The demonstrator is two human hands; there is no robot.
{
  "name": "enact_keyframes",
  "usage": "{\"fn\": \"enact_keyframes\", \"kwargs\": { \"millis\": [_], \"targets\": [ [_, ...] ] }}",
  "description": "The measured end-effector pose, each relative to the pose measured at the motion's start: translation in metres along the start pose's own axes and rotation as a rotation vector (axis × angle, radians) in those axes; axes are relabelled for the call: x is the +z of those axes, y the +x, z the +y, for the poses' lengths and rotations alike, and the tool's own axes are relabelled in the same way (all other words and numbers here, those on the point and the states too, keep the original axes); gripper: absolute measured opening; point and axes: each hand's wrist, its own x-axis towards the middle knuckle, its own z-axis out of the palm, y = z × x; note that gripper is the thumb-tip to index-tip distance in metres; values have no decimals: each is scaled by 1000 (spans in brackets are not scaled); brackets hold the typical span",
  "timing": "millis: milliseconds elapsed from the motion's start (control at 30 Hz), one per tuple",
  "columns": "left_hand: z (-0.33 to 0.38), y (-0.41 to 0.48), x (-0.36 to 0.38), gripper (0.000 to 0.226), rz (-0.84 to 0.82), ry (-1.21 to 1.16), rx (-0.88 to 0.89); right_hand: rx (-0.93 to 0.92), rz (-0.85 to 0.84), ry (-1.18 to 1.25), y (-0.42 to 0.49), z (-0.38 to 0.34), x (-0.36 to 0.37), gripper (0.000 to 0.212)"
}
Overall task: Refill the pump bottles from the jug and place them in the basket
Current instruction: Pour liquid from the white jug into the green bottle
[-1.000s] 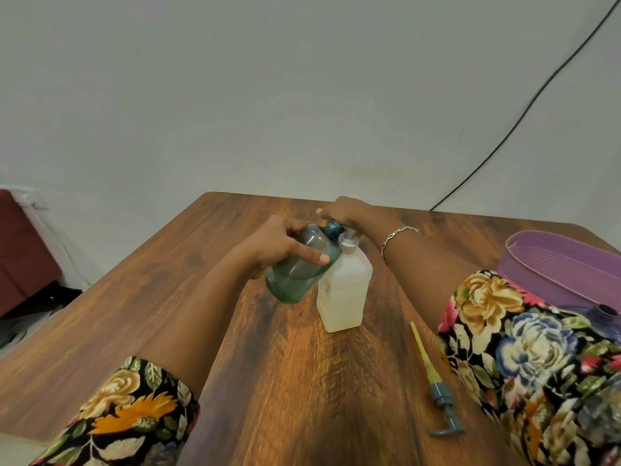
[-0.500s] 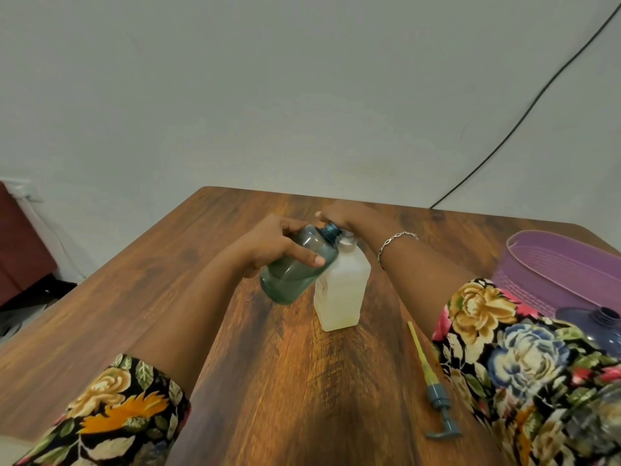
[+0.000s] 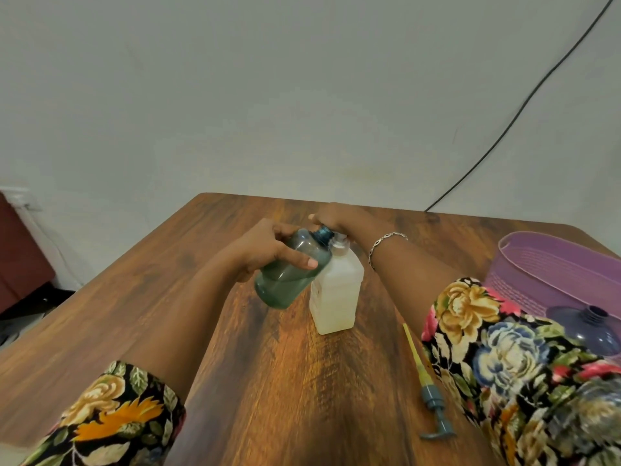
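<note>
Mid-refill: the left hand (image 3: pixel 268 253) grips the tilted teal bottle (image 3: pixel 285 285), its mouth at the neck of the white jug (image 3: pixel 336 297); the right hand (image 3: pixel 339 218) curls behind that neck, grasp unclear; next needs steady alignment.

Quick count: 2 pump bottles, a teal bottle (image 3: pixel 285 277) and a purple bottle (image 3: pixel 586 332) right by the basket (image 3: pixel 551 264), only 1 of those. 1 white jug (image 3: pixel 337 297), 1 loose pump (image 3: pixel 433 396), 1 bracelet (image 3: pixel 386 243), 1 cable (image 3: pixel 504 131).

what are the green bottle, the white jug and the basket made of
Green bottle: probably tinted clear plastic, glossy, since light shows through it. White jug: cloudy, matte plastic by its look. Basket: purple plastic, it seems, with moulded ribs.
</note>
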Motion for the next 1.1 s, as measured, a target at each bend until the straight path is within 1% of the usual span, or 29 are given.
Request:
{"fn": "enact_keyframes", "kwargs": {
  "millis": [67, 133, 267, 333, 400, 433, 467, 533, 600, 667, 733, 800, 900, 1000, 1100],
  "targets": [
    [-3, 1, 0, 42, -6, -7, -14, -38, -21, -100, 7, 3, 1, 27],
    [-3, 3, 1, 44, -2, -3, -18, -43, -26, -106, 7, 3, 2, 31],
    [3, -1, 0, 33, 3, 14, -6, 12, 3, 4, 6, 1, 1, 38],
    [9, -1, -1, 32, 11, 35, 9, 2, 37, 24, 5, 3, -1, 33],
    [16, -3, -3, 32, 25, 65, 21, 37, 98, 167, 2, 4, -7, 21],
    [17, -2, -3, 31, 26, 79, 24, 50, 111, 223, 0, 5, -8, 22],
    [18, -2, -4, 30, 24, 87, 23, 58, 98, 221, -1, 4, -8, 27],
    [17, -2, -3, 28, 21, 95, 21, 44, 84, 130, -1, 4, -5, 33],
    [13, -2, -3, 29, 12, 93, 13, 26, 85, 31, 2, 3, -1, 29],
    [8, 0, -3, 32, 16, 87, 6, 50, 107, 26, 8, 4, 2, 32],
    [4, 2, -2, 34, 28, 67, -2, 62, 128, 15, 15, 4, 6, 42],
    [2, 2, -2, 35, 30, 66, 0, 81, 139, 24, 18, 4, 7, 45],
    [4, 1, -1, 36, 28, 74, 2, 106, 145, 66, 15, 4, 7, 44],
    [7, -3, 0, 39, 29, 76, 2, 102, 89, 112, 9, 3, 5, 37],
    [15, -7, 0, 37, 46, 69, 16, 65, 102, 239, 1, 2, -4, 32]
  ]
}}
